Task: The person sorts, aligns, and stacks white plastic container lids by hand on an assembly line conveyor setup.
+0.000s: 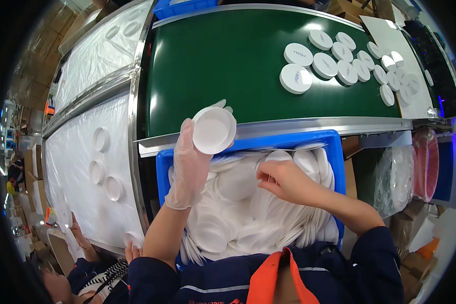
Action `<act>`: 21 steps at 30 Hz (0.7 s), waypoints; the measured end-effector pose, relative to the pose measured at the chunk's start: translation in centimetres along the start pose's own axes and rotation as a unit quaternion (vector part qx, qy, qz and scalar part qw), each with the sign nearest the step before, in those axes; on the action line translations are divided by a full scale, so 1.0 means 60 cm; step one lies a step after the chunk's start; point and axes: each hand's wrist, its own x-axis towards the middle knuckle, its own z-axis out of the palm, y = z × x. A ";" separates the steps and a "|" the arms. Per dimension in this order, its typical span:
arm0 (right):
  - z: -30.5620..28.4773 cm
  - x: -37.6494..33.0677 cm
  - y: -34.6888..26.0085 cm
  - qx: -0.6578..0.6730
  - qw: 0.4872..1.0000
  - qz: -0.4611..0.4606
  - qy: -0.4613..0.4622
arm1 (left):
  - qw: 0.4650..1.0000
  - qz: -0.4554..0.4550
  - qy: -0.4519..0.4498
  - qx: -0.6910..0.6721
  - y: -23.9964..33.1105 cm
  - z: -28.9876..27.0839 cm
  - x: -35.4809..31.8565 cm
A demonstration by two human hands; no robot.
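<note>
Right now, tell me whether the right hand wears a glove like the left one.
No, the right hand is bare, while a translucent glove covers the left hand.

Belt (pixel 213 66): deep green, upper middle
Bin (pixel 338 175): blue, lower middle
Discs (pixel 234 183): plain white
Round lid (pixel 212 131): plain white
Printed lids (pixel 325 66): white, dark markings, upper right
Glove (pixel 190 175): milky, see-through
Jacket (pixel 213 280): navy, orange collar (pixel 263 277)
Striped cloth (pixel 104 282): black and white, lower left of the frame
</note>
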 end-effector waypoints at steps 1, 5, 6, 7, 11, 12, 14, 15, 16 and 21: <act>0.002 0.003 -0.004 -0.025 0.999 -0.007 0.037 | 1.000 -0.012 0.000 -0.022 0.002 0.000 0.000; 0.056 0.027 -0.010 -0.157 0.979 -0.114 0.063 | 0.979 0.068 -0.021 0.188 -0.008 -0.022 0.009; 0.074 0.038 -0.015 -0.201 0.976 -0.062 0.047 | 0.980 0.070 -0.019 0.188 -0.009 -0.022 0.009; 0.090 0.046 -0.021 -0.245 0.969 -0.012 0.031 | 0.997 0.033 -0.010 0.068 -0.007 -0.018 0.008; 0.135 0.054 -0.028 -0.353 0.927 0.017 0.127 | 0.999 0.005 -0.011 -0.053 0.001 -0.014 0.006; 0.138 0.051 -0.029 -0.365 0.920 0.009 0.143 | 0.998 0.006 -0.013 -0.054 0.003 -0.013 0.005; 0.138 0.050 -0.029 -0.377 0.912 0.001 0.160 | 0.997 0.001 -0.008 -0.077 0.007 -0.013 0.005; 0.132 0.051 -0.032 -0.340 0.933 -0.002 0.120 | 0.997 0.002 -0.011 -0.077 0.004 -0.021 0.006; 0.128 0.053 -0.034 -0.301 0.950 -0.005 0.080 | 0.999 0.026 -0.011 0.034 -0.004 -0.034 0.009; 0.058 0.054 -0.018 -0.036 0.994 -0.065 0.078 | 0.992 -0.033 -0.009 -0.121 -0.004 -0.015 0.017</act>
